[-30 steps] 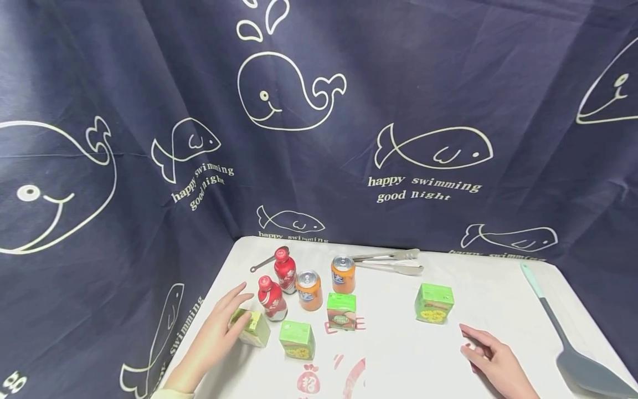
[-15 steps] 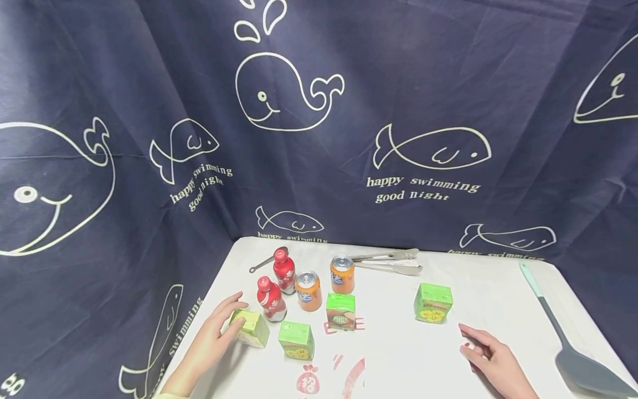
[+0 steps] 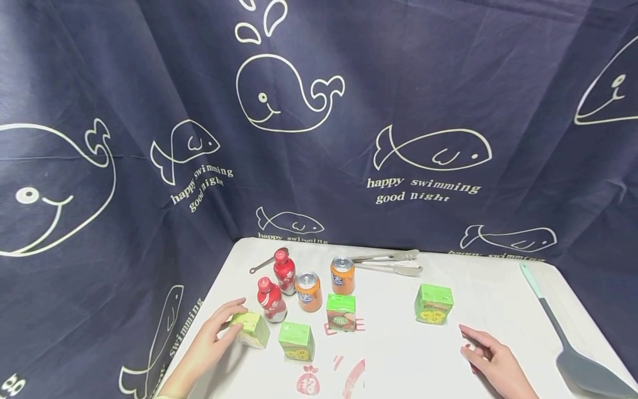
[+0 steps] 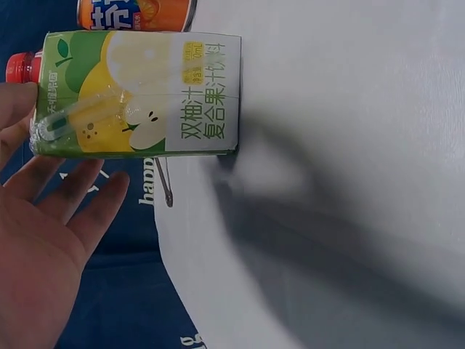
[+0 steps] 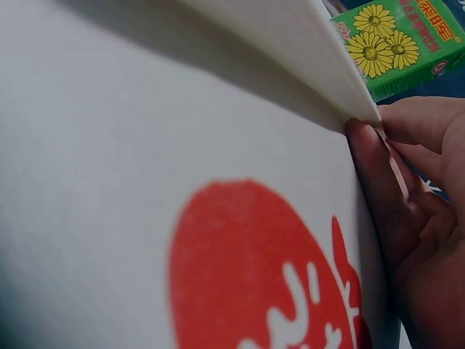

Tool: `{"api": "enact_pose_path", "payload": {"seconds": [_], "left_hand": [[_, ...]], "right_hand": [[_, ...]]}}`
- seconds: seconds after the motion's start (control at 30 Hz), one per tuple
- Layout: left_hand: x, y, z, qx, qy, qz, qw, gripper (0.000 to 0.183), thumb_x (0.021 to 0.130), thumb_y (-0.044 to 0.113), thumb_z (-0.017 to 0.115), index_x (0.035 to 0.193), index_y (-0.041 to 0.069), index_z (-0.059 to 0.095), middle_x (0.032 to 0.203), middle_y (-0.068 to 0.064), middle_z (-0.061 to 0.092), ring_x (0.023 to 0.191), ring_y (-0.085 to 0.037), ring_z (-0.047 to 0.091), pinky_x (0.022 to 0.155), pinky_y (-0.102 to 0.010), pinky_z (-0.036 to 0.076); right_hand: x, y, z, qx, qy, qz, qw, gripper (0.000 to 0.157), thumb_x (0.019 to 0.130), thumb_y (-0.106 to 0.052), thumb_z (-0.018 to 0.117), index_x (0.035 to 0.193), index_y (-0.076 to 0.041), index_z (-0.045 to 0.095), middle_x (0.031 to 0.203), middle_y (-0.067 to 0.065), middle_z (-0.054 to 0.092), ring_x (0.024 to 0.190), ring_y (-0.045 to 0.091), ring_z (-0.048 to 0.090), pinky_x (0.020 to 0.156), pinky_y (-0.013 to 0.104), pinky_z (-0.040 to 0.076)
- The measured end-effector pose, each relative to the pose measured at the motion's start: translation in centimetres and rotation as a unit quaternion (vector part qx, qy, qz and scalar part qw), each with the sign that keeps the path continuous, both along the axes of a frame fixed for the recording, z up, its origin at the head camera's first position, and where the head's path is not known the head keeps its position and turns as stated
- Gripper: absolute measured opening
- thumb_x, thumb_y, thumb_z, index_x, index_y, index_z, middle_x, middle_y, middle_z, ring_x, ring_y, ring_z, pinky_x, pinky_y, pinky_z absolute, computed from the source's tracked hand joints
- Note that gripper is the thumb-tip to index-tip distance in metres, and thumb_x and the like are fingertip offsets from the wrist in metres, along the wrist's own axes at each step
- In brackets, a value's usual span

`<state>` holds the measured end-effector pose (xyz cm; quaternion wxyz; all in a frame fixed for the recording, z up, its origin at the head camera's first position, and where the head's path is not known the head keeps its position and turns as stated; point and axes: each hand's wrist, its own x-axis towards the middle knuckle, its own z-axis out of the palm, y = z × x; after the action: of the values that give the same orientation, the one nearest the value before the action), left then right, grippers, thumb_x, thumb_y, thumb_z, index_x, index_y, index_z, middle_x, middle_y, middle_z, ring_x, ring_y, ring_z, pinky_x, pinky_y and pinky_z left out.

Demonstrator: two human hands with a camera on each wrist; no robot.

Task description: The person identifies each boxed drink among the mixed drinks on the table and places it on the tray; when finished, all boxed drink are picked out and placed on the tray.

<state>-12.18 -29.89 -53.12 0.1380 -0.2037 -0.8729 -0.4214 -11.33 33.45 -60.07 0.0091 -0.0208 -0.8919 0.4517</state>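
Observation:
My left hand (image 3: 211,338) is at a light green juice carton (image 3: 256,332), fingers relaxed along its far side and thumb by its near top corner. In the left wrist view this carton (image 4: 145,94) shows pears and grapefruit on its face, and the lower fingers (image 4: 98,207) hang apart from it. My right hand (image 3: 498,366) pinches the edge of a white thin-walled thing (image 5: 116,160) with red print, thumb on one side and fingers on the other. In the head view this white thing blends into the white tabletop. A green carton with yellow flowers (image 3: 433,305) stands beyond that hand.
Two red bottles (image 3: 272,302), two orange cans (image 3: 309,292) and two more green cartons (image 3: 297,341) (image 3: 341,313) stand near the left hand. Metal tongs (image 3: 389,260) and a small spoon (image 3: 264,263) lie at the back. A spatula (image 3: 563,338) lies at the right.
My left hand has lowered and come down around the light green carton, its fingers drawing closer to it. The right hand and the other objects stay put.

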Motion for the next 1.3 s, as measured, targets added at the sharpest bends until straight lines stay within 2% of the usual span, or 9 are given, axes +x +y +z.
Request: {"api": "enact_pose_path", "payload": {"seconds": [0.07, 0.23, 0.3, 0.43, 0.73, 1.1, 1.3], "left_hand": [[-0.1, -0.1, -0.2, 0.020, -0.013, -0.008, 0.9997, 0.034, 0.099, 0.002, 0.069, 0.128, 0.017, 0.067, 0.146, -0.015, 0.059, 0.133, -0.030, 0.056, 0.091, -0.035, 0.060], [-0.2, -0.3, -0.9, 0.073, -0.061, -0.020, 0.9953, 0.028, 0.102, 0.004, 0.065, 0.130, 0.008, 0.066, 0.145, -0.016, 0.058, 0.132, -0.008, 0.055, 0.093, -0.033, 0.059], [-0.2, -0.3, -1.0, 0.086, -0.073, -0.018, 0.9935, 0.028, 0.103, 0.005, 0.064, 0.131, 0.006, 0.065, 0.145, -0.016, 0.059, 0.132, -0.004, 0.054, 0.095, -0.034, 0.058], [-0.2, -0.2, -1.1, 0.101, -0.077, -0.016, 0.9918, 0.028, 0.102, 0.004, 0.064, 0.130, 0.007, 0.065, 0.144, -0.016, 0.060, 0.132, -0.006, 0.054, 0.096, -0.034, 0.058], [0.0, -0.4, -1.6, 0.120, -0.075, -0.020, 0.9898, 0.031, 0.101, 0.000, 0.065, 0.131, 0.001, 0.065, 0.143, -0.020, 0.059, 0.128, -0.007, 0.058, 0.095, -0.032, 0.058], [0.3, -0.8, -2.0, 0.123, -0.103, -0.011, 0.9870, 0.037, 0.099, 0.003, 0.068, 0.136, -0.001, 0.062, 0.143, -0.020, 0.059, 0.128, -0.006, 0.058, 0.094, -0.032, 0.058], [0.1, -0.8, -2.0, 0.133, -0.100, -0.024, 0.9858, 0.039, 0.097, 0.000, 0.070, 0.135, -0.003, 0.061, 0.139, -0.024, 0.060, 0.126, -0.008, 0.060, 0.095, -0.031, 0.058]], "right_hand": [[0.0, 0.0, 0.0, 0.000, -0.002, -0.001, 1.000, 0.052, 0.097, -0.015, 0.076, 0.142, 0.004, 0.060, 0.120, 0.016, 0.066, 0.061, 0.015, 0.059, 0.067, 0.020, 0.049], [0.1, 0.0, 0.0, -0.006, 0.000, -0.004, 1.000, 0.052, 0.096, -0.014, 0.077, 0.141, 0.004, 0.060, 0.121, 0.017, 0.066, 0.062, 0.015, 0.059, 0.065, 0.022, 0.051], [0.2, -0.1, 0.0, -0.010, 0.004, -0.003, 1.000, 0.051, 0.096, -0.013, 0.077, 0.141, 0.004, 0.060, 0.120, 0.017, 0.066, 0.061, 0.015, 0.059, 0.064, 0.023, 0.051], [0.2, -0.1, 0.1, -0.006, 0.011, -0.001, 1.000, 0.051, 0.096, -0.014, 0.077, 0.140, 0.004, 0.061, 0.119, 0.016, 0.066, 0.062, 0.014, 0.058, 0.065, 0.022, 0.050], [0.3, -0.1, 0.4, 0.006, 0.024, 0.012, 1.000, 0.050, 0.095, -0.015, 0.078, 0.139, 0.004, 0.062, 0.120, 0.015, 0.065, 0.067, 0.011, 0.058, 0.066, 0.021, 0.048], [0.4, -0.2, 0.6, 0.010, 0.041, 0.027, 0.999, 0.049, 0.093, -0.013, 0.079, 0.137, 0.003, 0.064, 0.114, 0.009, 0.065, 0.074, 0.007, 0.055, 0.065, 0.020, 0.045], [0.3, 0.1, 0.2, 0.021, 0.038, 0.023, 0.999, 0.049, 0.093, -0.016, 0.080, 0.137, 0.001, 0.065, 0.115, 0.008, 0.066, 0.081, 0.004, 0.053, 0.069, 0.015, 0.045]]}}
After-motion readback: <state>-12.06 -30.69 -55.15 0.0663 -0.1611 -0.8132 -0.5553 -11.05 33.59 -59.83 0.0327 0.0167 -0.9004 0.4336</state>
